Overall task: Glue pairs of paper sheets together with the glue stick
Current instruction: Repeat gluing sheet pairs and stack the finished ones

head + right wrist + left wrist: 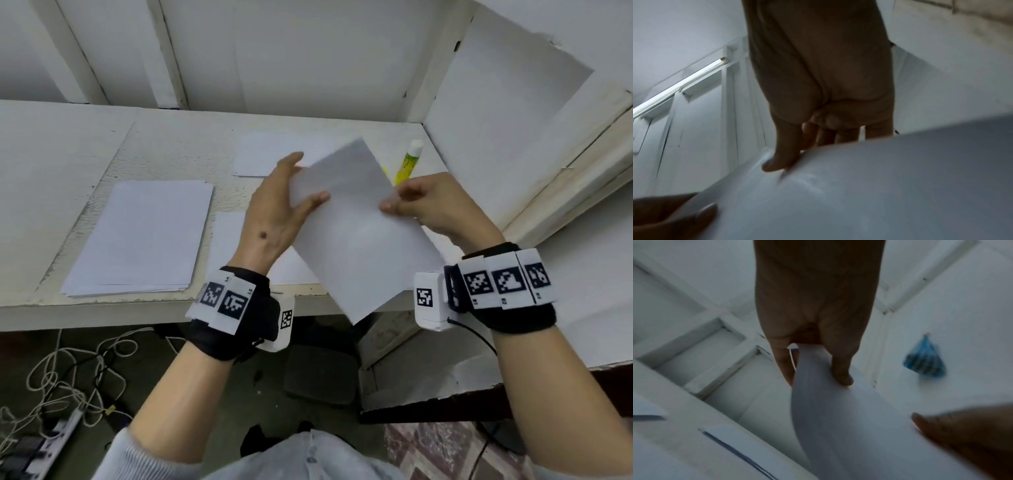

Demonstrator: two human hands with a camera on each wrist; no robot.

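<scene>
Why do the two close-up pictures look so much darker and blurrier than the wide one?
Head view: evenly lit and mostly sharp, straight shelf edges bowed by the wide lens. Left wrist view: dim and bluish, the left hand a dark shape against the held paper sheet, the blue object smeared. Right wrist view: equally dim, the right hand in shadow, the background soft.

The left hand [816, 308] reaches down from the top of the frame and holds the edge of a white paper sheet [838, 426] — thumb [841, 371] pressed on the near face, fingers [784, 363] behind it. The sheet curves away toward the bottom of the frame. At the lower right, the blurred fingertip of the right hand [966, 434] touches the same sheet. Behind lie white panelled walls and the white surface [694, 451] — and a blurred blue cone-shaped object [925, 361] against the right wall.
</scene>
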